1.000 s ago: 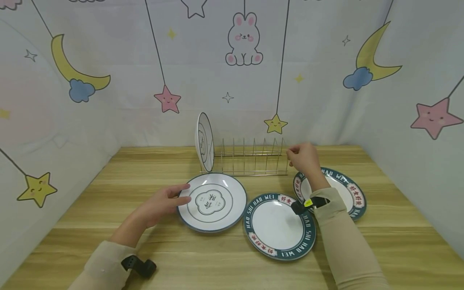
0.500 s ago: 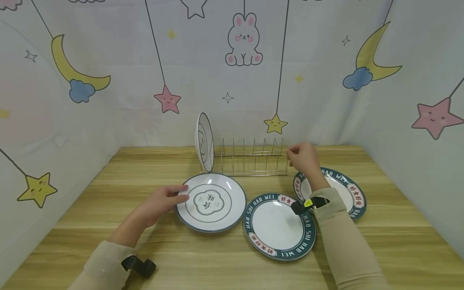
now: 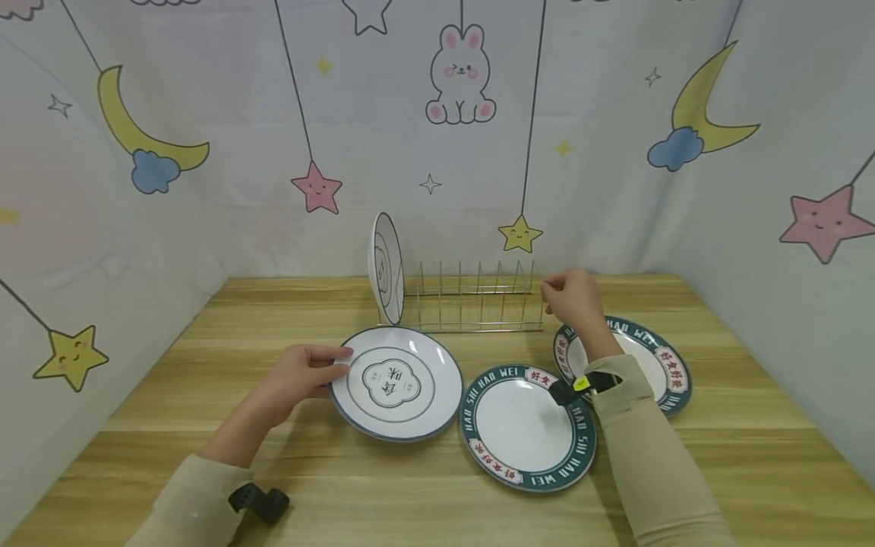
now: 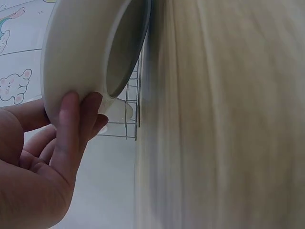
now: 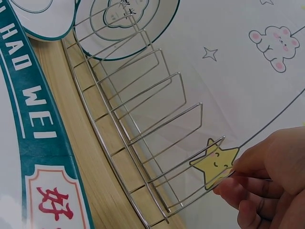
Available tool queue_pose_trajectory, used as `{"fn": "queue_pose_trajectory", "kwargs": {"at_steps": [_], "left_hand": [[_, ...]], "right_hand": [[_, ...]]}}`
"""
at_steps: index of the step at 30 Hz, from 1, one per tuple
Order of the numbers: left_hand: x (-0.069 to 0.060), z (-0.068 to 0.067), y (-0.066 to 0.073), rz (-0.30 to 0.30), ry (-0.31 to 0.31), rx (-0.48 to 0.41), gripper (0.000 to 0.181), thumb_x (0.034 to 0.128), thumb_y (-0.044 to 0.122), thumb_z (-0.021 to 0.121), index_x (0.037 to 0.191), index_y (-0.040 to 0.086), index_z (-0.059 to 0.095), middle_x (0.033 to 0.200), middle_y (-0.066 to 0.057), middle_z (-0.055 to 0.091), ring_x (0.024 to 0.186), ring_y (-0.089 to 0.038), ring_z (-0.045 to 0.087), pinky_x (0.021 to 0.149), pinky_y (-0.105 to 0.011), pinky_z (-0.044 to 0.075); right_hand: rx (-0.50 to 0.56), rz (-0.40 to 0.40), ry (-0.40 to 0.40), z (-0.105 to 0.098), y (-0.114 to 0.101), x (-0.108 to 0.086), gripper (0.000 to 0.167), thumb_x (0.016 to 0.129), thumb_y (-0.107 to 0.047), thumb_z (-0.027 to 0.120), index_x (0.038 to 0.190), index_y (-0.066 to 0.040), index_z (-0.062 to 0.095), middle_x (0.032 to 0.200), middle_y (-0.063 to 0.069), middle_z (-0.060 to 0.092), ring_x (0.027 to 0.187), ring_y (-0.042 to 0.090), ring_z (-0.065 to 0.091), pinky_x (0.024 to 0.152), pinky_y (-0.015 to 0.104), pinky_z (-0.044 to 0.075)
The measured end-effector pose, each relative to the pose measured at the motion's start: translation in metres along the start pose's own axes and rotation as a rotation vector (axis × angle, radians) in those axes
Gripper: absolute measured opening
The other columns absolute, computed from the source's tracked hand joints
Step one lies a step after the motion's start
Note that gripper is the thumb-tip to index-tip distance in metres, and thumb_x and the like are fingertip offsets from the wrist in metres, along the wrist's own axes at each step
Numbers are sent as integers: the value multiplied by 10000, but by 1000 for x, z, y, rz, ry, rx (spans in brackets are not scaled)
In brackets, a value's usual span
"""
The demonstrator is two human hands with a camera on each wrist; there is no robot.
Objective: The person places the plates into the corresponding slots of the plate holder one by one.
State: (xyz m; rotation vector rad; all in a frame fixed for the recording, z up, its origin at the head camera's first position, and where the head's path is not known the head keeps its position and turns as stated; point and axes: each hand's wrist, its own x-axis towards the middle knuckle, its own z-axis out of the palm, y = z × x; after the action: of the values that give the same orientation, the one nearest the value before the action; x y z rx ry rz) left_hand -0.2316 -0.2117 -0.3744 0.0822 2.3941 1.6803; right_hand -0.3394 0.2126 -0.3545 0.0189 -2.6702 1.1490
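White and blue-rimmed, a shallow plate is pinched at its left edge between the thumb and fingers of the left hand, that edge being raised off the wooden table just in front of the metal rack. The rack is pinched at its right end between the thumb and curled fingers of the right hand, and a second white plate is stood upright at its left end. To the right, a near green-rimmed plate and a far green-rimmed plate are laid face up.
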Motion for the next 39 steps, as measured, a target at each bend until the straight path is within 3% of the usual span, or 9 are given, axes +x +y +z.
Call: {"fn": "queue_pose_trajectory", "kwargs": {"at_steps": [8,22,29,34,39], "left_hand": [[-6,-3,6,14,-10,4,405,958,94,652,1335,-36,585,1240,-225,636,793,-144,655,699,-276,601],[-16,-5,22,54,-12,21,397,958,90,649,1335,-24,591,1175,-199,672,717,-147,630,646,-270,599],[-19,-6,29,81,-7,16,395,955,90,654,1330,-20,597,1161,-196,676,734,-163,642,660,-287,605],[-22,-9,35,84,30,34,400,964,130,652,1344,16,601,1155,-169,671,783,-183,637,701,-287,601],[-27,-12,39,129,50,-28,432,960,143,663,1360,1,579,1104,-151,678,788,-163,649,727,-290,602]], "right_hand": [[16,5,-7,0,-1,-1,329,995,-169,559,1250,17,650,1042,178,687,773,267,690,561,277,510],[18,13,-12,-1,-3,-1,326,994,-164,558,1251,14,651,1020,170,686,755,237,677,565,270,518],[28,23,-17,-1,-1,-1,331,999,-172,558,1263,7,647,1050,172,681,772,242,683,577,267,527],[27,30,-17,-1,-1,-2,329,1000,-172,557,1265,0,648,1051,166,681,764,223,676,576,264,529],[13,12,-7,0,-2,-2,322,999,-169,558,1255,1,655,1024,162,688,739,216,671,544,261,502]]}}
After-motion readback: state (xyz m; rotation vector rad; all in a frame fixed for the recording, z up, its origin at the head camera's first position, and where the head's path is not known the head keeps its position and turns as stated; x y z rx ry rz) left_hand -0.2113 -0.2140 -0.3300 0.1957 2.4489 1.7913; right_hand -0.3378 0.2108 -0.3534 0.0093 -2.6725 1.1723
